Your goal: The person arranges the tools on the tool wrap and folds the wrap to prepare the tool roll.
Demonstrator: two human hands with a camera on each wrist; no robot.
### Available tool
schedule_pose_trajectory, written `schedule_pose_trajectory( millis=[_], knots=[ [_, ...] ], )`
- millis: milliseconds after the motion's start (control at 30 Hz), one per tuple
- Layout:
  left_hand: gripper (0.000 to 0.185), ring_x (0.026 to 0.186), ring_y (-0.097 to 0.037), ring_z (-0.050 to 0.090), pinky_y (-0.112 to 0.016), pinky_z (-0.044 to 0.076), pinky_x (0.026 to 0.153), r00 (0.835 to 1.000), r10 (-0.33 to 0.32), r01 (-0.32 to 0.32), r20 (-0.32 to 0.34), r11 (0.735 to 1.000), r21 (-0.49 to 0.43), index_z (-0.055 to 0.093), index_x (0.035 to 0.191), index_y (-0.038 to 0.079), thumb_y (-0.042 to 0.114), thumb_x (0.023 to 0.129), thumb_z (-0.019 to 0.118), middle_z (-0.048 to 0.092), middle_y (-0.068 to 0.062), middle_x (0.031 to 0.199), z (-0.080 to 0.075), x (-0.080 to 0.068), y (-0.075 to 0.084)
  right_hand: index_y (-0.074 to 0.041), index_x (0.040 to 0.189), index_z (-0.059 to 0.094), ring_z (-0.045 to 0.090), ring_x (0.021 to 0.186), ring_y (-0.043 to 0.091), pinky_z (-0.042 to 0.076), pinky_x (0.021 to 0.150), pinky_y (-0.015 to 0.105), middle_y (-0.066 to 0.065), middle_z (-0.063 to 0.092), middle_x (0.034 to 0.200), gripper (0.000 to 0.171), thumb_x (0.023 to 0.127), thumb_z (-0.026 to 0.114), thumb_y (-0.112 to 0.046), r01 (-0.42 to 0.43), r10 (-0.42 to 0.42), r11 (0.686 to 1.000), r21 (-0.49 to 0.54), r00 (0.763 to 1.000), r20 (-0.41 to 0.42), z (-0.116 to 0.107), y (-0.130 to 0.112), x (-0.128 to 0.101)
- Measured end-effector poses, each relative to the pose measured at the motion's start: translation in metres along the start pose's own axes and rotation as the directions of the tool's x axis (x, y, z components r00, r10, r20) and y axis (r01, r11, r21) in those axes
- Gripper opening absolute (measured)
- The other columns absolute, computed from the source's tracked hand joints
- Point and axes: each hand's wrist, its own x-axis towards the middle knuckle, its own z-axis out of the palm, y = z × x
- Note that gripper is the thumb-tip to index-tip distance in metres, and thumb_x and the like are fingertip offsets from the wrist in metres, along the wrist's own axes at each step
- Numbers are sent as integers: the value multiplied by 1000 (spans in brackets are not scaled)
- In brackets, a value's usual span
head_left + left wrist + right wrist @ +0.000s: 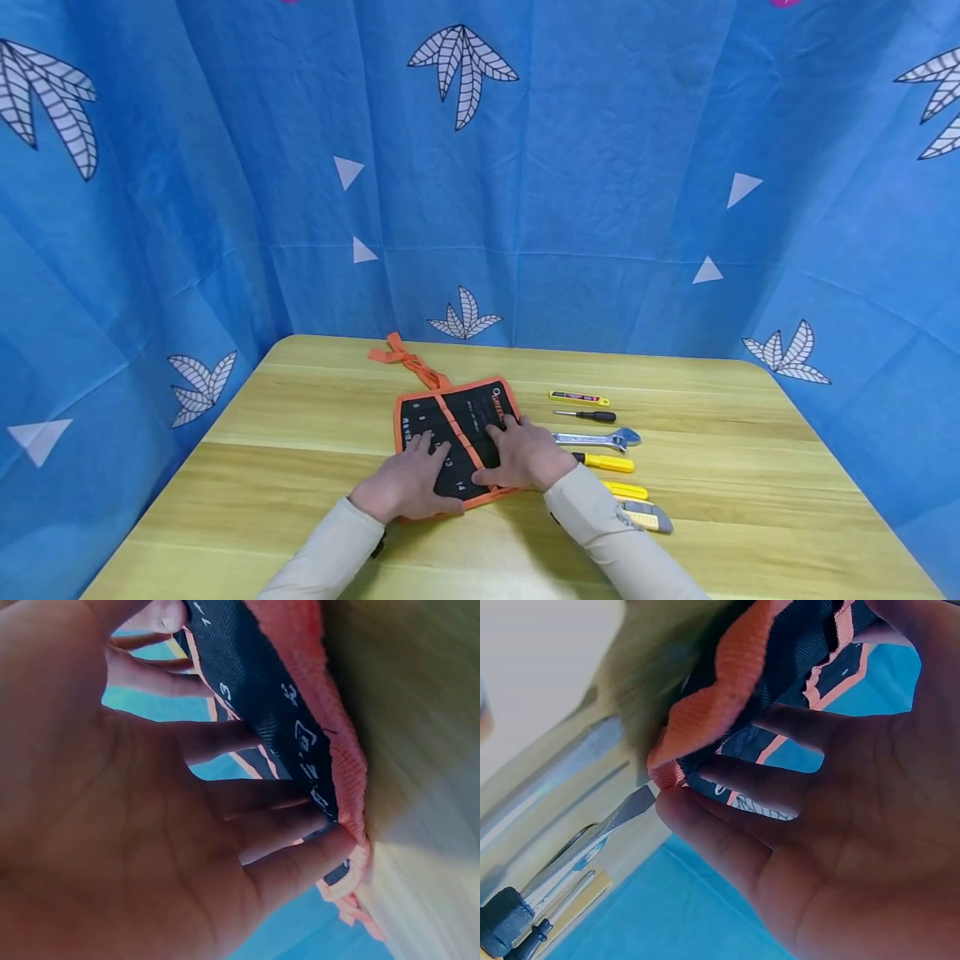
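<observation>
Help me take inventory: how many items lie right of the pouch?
6, far to near: yellow case, small screwdriver, wrench, yellow handle, second yellow handle, grey knife; right sleeve may hide more.

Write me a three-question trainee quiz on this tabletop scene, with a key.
1. Which hand is nearer the adjustable wrench?
2. Fill in: The black pouch has ____ edging.
3. True or false: The adjustable wrench lies inside the black pouch.

Key:
1. The right hand.
2. Orange.
3. False; it lies on the table, to the right of the pouch.
</observation>
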Motion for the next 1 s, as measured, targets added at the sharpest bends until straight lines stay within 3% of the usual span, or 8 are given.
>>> schedule_pose_trajectory(
  millis=[267,567,767,1000],
  knots=[
    [96,150,-41,32,-55,36,118,1000,22,-22,-6,999,-33,44,154,7,62,82,77,34,-24,161,-1,0,-5,-17,152,51,46,141,39,49,106,55,15,46,156,89,83,67,-73,-15,15,1000,-12,1000,13,-1,0,-1],
    [93,147,-47,35,-59,40,113,999,8,-7,-33,1000,6,43,154,3,66,89,67,35,-29,159,-5,-5,5,-21,155,47,39,147,39,44,112,55,12,40,162,88,85,67,-70,25,-25,1000,-10,1000,8,-6,3,4],
    [91,144,-48,39,-59,42,111,999,-6,7,-37,1000,22,45,152,3,64,89,69,40,-30,156,0,-4,5,-19,153,50,38,148,38,43,112,56,12,41,161,86,84,70,-67,41,-42,999,19,999,32,-4,2,2],
    [92,147,-49,34,-60,39,114,1000,8,-9,-20,1000,-11,44,153,3,62,89,70,35,-30,159,2,0,1,-19,153,50,38,148,39,43,111,58,12,40,162,86,85,70,-67,28,-29,999,41,999,32,-3,2,1]
  ],
)
